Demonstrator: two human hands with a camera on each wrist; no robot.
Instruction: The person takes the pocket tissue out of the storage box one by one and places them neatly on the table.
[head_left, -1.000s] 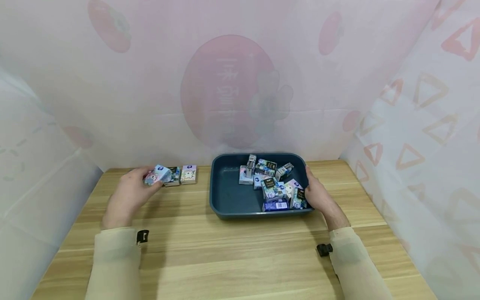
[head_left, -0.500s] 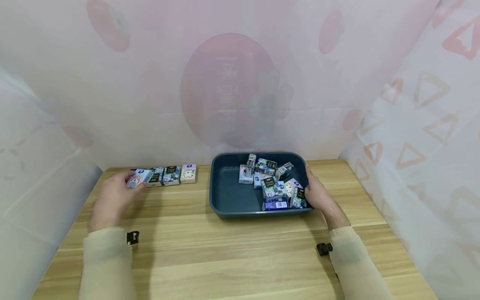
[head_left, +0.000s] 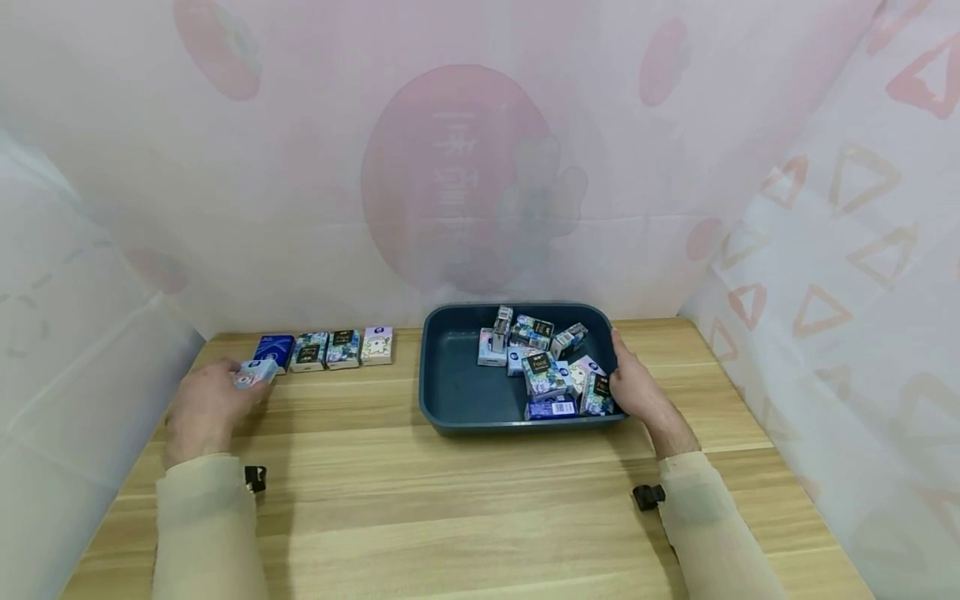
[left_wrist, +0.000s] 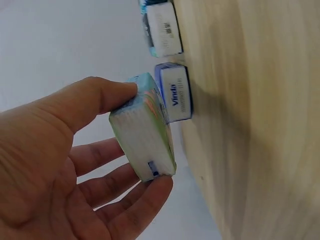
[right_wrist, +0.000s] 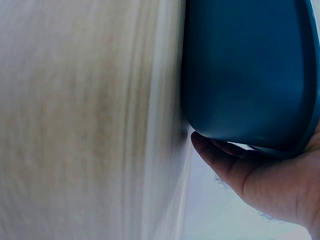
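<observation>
My left hand (head_left: 212, 402) pinches a light-blue tissue pack (head_left: 254, 373) between thumb and fingers, just in front of the left end of a row of packs. In the left wrist view, the thumb presses the top of the held pack (left_wrist: 142, 135), with fingers behind and under it. Beside it stands the dark-blue Vinda pack (left_wrist: 176, 92). At the right, my right hand (head_left: 639, 387) lies along the outer side of the dark teal tray (head_left: 468, 428). In the right wrist view, extended fingers (right_wrist: 220, 157) rest against the tray's outside wall (right_wrist: 245, 75), below its rim.
The row at the table's back edge has a dark-blue pack (head_left: 274, 352), two flower-print packs (head_left: 308, 353) and a pale cartoon pack (head_left: 377, 346). Several mixed packs (head_left: 545, 377) lie heaped in the tray's right half. A printed fabric wall (head_left: 315, 167) rises behind the wooden table (head_left: 465, 517).
My left hand has moved left and toward me along the row, carrying the light-blue pack; the dark-blue pack now shows. My right hand and the tray have stayed put.
</observation>
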